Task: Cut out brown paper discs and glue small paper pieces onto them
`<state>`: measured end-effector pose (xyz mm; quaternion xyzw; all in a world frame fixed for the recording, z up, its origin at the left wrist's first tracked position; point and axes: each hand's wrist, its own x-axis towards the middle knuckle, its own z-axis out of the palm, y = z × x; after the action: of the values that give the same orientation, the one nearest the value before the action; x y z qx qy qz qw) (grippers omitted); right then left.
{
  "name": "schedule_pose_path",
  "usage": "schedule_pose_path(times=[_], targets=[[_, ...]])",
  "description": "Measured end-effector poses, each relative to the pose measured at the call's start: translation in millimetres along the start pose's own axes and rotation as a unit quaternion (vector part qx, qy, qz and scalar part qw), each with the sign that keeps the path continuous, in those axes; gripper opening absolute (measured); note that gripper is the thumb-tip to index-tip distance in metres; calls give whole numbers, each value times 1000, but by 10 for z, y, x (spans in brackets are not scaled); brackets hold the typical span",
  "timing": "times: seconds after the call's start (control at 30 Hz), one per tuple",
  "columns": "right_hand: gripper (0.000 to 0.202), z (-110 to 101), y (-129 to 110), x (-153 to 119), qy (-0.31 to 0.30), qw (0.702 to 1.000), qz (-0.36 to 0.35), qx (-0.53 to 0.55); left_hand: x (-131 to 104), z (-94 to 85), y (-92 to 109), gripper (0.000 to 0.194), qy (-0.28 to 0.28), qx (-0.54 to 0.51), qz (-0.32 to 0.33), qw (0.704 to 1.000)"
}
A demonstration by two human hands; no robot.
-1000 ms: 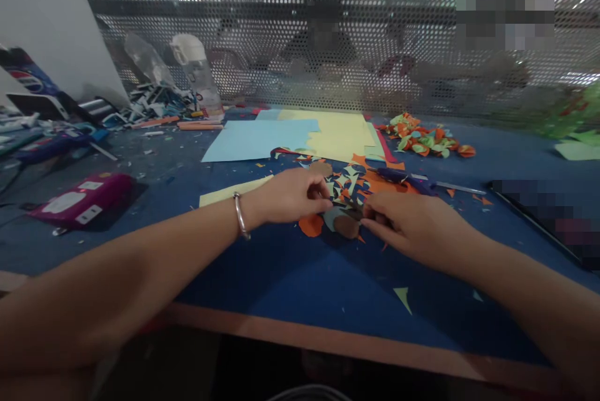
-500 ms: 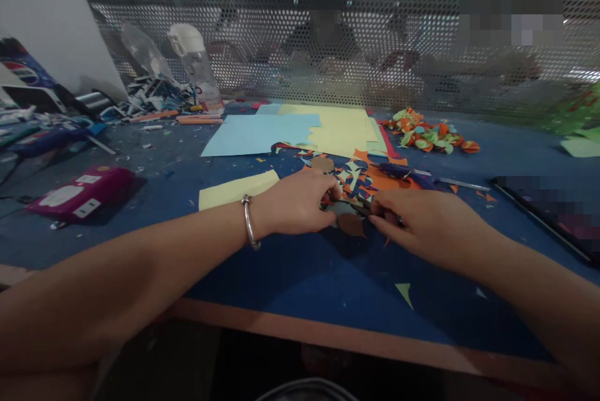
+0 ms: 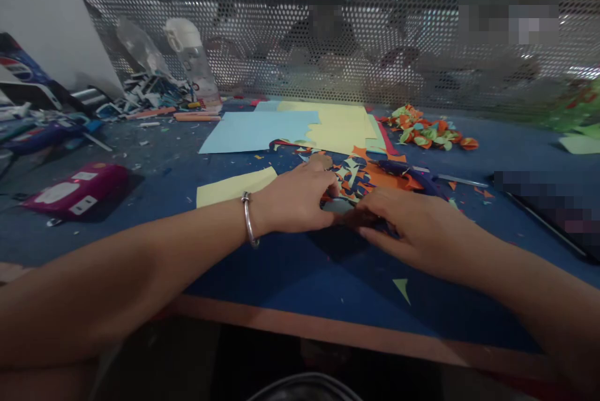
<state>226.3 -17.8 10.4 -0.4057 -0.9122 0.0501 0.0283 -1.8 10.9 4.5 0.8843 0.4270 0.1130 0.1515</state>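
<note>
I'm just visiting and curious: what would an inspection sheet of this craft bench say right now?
Surface: blue table top with a wooden front edge, dotted with paper snippets.
Job's things: pile of cut paper scraps, orange, blue and pale; a small piece lies hidden between the fingertips.
Clutter: light blue sheet, yellow sheets, yellow strip, scissors, magenta box, clear bottle, heap of folded paper shapes.
Hands: left hand, bangle on its wrist, and right hand both pinch at the scraps.
Cables: nothing seen.
Surroundings: perforated metal screen behind; a person sits beyond it.
</note>
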Motion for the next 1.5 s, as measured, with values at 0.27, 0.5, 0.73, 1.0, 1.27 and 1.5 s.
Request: schedule_pose_path(times=[0.27,0.5,0.73,1.0,1.27,1.5], targets=[[11,-6,5,-12,2,1000,-5,2,-16,30,81,32,-11,4,0,1000],[9,-113,-1,-51,-52,996,4,72,-1,25,79,38,-10,-11,1,1000],[24,-145,25,-6,-43,995,43,79,33,3,75,34,-35,-24,-6,999],[19,-20,69,35,4,999,21,39,-10,-9,74,32,-7,19,-4,1000],[17,-38,125,55,-13,999,41,23,-18,11,104,34,8,54,8,999],[18,-53,129,64,-28,998,55,10,-7,28,108,25,-16,11,12,1000]])
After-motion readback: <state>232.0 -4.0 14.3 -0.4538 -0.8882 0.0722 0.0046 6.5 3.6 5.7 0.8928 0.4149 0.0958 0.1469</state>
